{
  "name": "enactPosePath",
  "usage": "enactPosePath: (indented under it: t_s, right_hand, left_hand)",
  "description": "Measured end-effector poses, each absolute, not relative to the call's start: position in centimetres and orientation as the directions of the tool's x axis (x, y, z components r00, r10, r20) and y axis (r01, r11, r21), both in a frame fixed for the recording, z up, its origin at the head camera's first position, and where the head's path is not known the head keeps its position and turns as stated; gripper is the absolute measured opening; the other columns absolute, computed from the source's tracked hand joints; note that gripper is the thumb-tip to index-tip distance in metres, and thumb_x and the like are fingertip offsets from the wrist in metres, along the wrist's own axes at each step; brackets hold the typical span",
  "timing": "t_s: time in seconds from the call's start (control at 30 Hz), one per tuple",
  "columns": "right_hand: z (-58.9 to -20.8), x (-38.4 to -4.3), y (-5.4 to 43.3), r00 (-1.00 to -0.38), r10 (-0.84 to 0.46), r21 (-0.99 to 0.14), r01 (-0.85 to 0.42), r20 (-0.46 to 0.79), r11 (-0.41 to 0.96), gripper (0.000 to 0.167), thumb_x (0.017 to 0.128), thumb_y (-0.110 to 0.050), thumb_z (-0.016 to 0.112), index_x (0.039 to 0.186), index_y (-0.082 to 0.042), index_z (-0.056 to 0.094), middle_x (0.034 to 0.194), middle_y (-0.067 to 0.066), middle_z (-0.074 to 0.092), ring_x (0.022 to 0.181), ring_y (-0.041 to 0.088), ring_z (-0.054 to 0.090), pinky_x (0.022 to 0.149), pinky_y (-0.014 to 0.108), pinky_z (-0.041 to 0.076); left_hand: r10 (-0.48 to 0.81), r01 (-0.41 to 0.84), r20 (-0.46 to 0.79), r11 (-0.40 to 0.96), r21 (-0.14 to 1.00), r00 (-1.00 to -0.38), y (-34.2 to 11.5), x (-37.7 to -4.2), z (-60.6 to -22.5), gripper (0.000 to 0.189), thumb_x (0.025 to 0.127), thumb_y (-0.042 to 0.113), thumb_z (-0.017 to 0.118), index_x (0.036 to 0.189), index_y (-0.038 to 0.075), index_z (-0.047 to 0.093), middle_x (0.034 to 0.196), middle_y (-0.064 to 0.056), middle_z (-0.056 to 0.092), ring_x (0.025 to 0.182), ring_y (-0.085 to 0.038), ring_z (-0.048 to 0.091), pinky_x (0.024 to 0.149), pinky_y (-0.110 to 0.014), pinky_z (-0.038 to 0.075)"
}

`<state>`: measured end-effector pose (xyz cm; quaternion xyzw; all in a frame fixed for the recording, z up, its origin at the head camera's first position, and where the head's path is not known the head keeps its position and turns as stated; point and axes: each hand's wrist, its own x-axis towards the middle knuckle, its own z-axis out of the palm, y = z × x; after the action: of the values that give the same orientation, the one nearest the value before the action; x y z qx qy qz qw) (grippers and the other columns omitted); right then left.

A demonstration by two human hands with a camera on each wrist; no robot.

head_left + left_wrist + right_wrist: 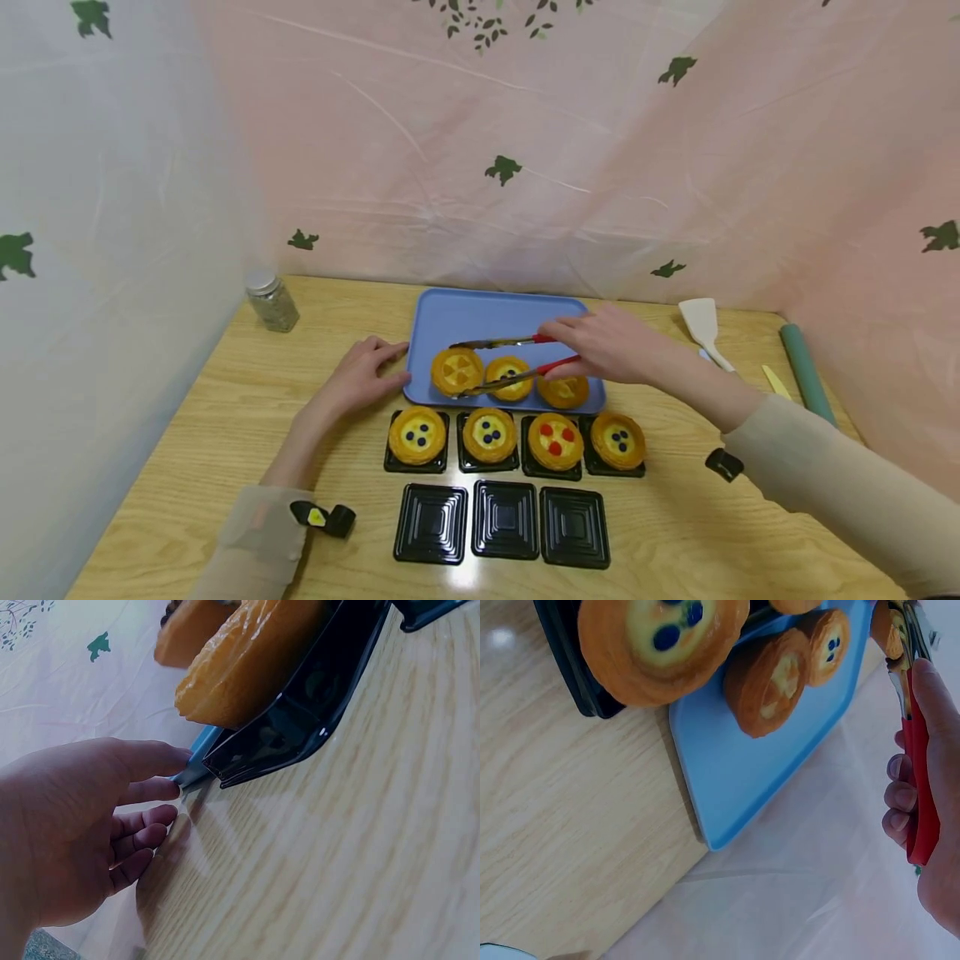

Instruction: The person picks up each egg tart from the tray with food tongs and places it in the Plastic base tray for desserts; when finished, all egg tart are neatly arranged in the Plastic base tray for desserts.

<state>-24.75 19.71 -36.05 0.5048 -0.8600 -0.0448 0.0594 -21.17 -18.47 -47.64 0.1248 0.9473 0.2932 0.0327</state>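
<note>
Between right hand [611, 343] fingers, red-handled tongs [510, 362] held, arms apart, straddling the left and middle tarts [457, 371] on the blue tray [480, 317]. Likely light, crumbly pastry, soft filling on top: best taken by the firm rim, gently. Left of that grip, left hand [360, 375] flat on the tabletop [225, 433], straight fingertips touching the tray edge. Nearer the body, four tarts in black cups [417, 461], three cups empty. No readable writing anywhere.
</note>
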Motion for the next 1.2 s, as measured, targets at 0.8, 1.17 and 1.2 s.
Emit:
enactPosePath:
  t_s: [0.8,1.17,1.2]
  right_hand:
    - [-37.0,-16.3,19.5,-0.309,-0.95,0.143,-0.939,0.052,0.313,0.06,0.092,-0.068,0.06,0.126,-0.019,0.065,0.097,-0.01,0.074,0.064,0.004,0.064,0.048,0.014,0.033]
    - [-38.8,-15.4,18.9,-0.283,-0.958,0.074,-0.955,0.052,0.286,0.055,0.089,-0.067,0.065,0.122,-0.023,0.064,0.093,-0.014,0.07,0.062,-0.001,0.05,0.051,0.014,0.023]
    - [-38.9,-15.4,18.8,-0.28,-0.959,0.073,-0.956,0.048,0.283,0.055,0.089,-0.067,0.064,0.122,-0.023,0.064,0.093,-0.014,0.07,0.062,-0.001,0.051,0.051,0.014,0.023]
  left_hand:
    - [0.275,0.245,0.031,0.796,0.554,-0.961,-18.8,-21.1,-47.8,0.055,0.097,0.028,0.068,0.146,0.005,0.057,0.119,-0.017,0.06,0.105,-0.031,0.052,0.091,-0.045,0.04]
    - [0.271,0.241,0.031,0.793,0.559,-0.962,-18.6,-21.3,-47.9,0.057,0.097,0.031,0.068,0.147,0.007,0.057,0.118,-0.016,0.06,0.106,-0.03,0.051,0.092,-0.044,0.039]
    - [0.272,0.242,0.031,0.794,0.558,-0.962,-18.6,-21.3,-47.9,0.057,0.097,0.031,0.068,0.147,0.007,0.057,0.118,-0.016,0.06,0.106,-0.03,0.051,0.092,-0.044,0.039]
